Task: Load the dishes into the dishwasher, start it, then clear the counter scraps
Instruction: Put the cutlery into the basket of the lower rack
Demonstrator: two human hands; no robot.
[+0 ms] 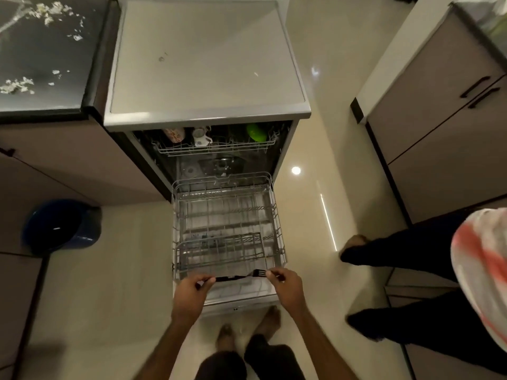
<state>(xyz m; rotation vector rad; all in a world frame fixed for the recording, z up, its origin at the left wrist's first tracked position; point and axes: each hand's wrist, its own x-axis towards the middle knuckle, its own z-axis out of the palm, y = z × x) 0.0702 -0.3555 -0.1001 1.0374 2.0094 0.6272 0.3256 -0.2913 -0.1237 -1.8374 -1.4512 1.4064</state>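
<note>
The dishwasher (208,116) stands open with its lower rack (227,223) pulled out over the door and holding no dishes. The upper rack (214,148) carries two mugs (201,135) and a green item (256,132). A fork (241,276) with a dark handle lies level across the lower rack's front edge. My left hand (193,290) pinches its handle end. My right hand (285,286) pinches at the tine end. White food scraps (48,10) lie scattered on the dark counter (41,50) at the upper left.
A blue bin (61,226) stands on the floor left of the dishwasher. Another person's legs (406,250) and patterned sleeve (482,259) are close on the right. Cabinets (444,111) line the right side. My bare feet (247,327) are just behind the open door.
</note>
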